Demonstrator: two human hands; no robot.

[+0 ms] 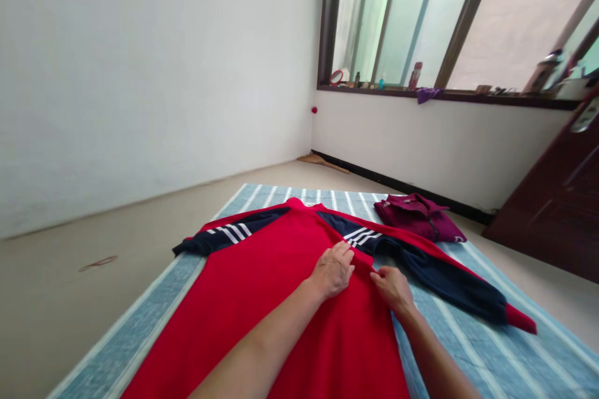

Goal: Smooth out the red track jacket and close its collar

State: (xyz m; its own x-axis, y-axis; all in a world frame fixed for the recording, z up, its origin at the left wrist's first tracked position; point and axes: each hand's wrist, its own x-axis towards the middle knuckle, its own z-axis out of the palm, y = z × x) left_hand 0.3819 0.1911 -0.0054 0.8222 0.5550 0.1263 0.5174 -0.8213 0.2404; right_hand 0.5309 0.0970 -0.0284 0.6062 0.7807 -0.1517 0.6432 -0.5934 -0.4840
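A red sweatshirt (262,287) with navy shoulder panels and white stripes lies spread out, its collar away from me. Its left-side sleeve is folded in out of sight or short in view; the right-side sleeve (435,271) stretches outward to a red cuff. My left hand (332,269) rests on the red cloth just below the right-side stripes, fingers lying over the fabric. Close beside it, my right hand (393,287) pinches the garment's side edge near the underarm. The cloth between both hands is slightly raised.
Under the garment is a blue-and-white striped sheet (468,336). A folded maroon garment (416,215) lies at its far right. A broom (322,162) is on the floor by the corner. Bottles and small items line the windowsill (458,96). A dark red door (556,199) stands right.
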